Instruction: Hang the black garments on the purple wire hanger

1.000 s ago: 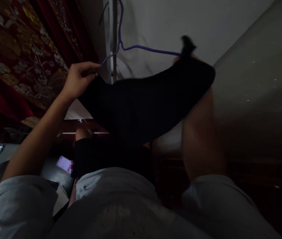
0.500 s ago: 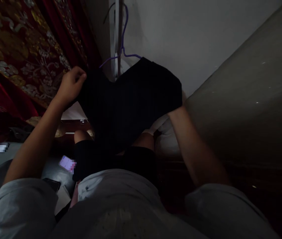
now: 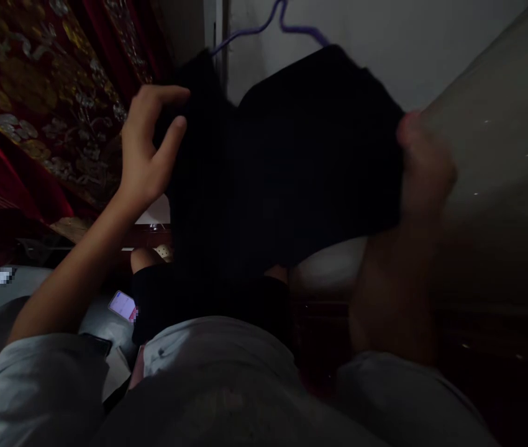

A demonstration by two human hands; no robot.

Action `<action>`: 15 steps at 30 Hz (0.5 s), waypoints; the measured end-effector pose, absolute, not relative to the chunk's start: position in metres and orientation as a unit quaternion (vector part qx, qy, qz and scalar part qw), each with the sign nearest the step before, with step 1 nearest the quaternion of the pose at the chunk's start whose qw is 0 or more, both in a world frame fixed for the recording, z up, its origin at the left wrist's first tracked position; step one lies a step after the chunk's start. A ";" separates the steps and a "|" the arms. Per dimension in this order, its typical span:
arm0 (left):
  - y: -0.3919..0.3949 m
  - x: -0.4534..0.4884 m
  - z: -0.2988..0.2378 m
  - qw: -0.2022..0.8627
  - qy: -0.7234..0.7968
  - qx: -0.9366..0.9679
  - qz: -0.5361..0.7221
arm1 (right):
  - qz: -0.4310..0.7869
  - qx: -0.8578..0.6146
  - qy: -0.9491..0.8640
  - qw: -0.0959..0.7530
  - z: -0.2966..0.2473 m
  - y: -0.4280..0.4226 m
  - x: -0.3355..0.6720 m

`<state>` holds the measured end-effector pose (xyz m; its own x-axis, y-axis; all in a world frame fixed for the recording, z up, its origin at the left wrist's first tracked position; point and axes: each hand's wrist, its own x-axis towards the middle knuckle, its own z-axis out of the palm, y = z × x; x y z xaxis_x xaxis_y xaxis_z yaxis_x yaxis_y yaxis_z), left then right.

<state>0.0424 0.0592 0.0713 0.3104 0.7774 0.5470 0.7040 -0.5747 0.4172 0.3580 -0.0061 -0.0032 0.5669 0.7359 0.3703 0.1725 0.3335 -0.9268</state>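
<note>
A black garment (image 3: pixel 287 167) hangs on a purple wire hanger (image 3: pixel 287 25) held up in front of me. My left hand (image 3: pixel 150 146) is at the garment's left shoulder, thumb and fingers curled round the cloth edge. My right hand (image 3: pixel 425 164) is blurred by motion and grips the garment's right edge. The hanger's hook and shoulders peek out above the cloth; the rest of the hanger is hidden inside it.
A red curtain with gold flowers (image 3: pixel 35 93) hangs at the left. A white wall (image 3: pixel 385 37) is behind, a pale sloping surface (image 3: pixel 501 155) at the right. A lit phone (image 3: pixel 122 305) lies low at the left. My knees in dark shorts (image 3: pixel 208 298) are below.
The garment and hanger have risen higher and closer to me. My left hand shifted up along the left shoulder. My right hand swung up and right to the garment's right edge.
</note>
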 end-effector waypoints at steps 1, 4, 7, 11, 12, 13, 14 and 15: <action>0.054 0.046 0.072 0.110 0.469 0.798 0.362 | 0.202 -0.539 -0.441 0.688 -0.005 -0.019 0.348; 0.042 0.053 0.068 0.323 0.445 0.751 0.365 | 0.283 -0.506 -0.647 0.496 -0.009 -0.050 0.309; 0.034 0.045 0.054 0.428 0.444 0.701 0.359 | 0.385 -0.333 -0.832 0.221 -0.010 -0.054 0.281; 0.025 0.008 0.039 0.401 0.483 0.736 0.254 | 0.357 -0.328 -0.850 0.207 -0.017 -0.025 0.285; 0.025 -0.003 0.038 0.375 0.483 0.761 0.216 | 0.330 -0.366 -0.832 0.255 -0.022 -0.016 0.289; 0.026 -0.013 0.038 0.340 0.480 0.788 0.182 | 0.302 -0.406 -0.808 0.303 -0.027 -0.006 0.292; 0.028 -0.022 0.040 0.299 0.473 0.813 0.157 | 0.276 -0.442 -0.782 0.342 -0.034 0.002 0.295; 0.032 -0.030 0.041 0.262 0.466 0.833 0.142 | 0.259 -0.472 -0.759 0.367 -0.042 0.010 0.296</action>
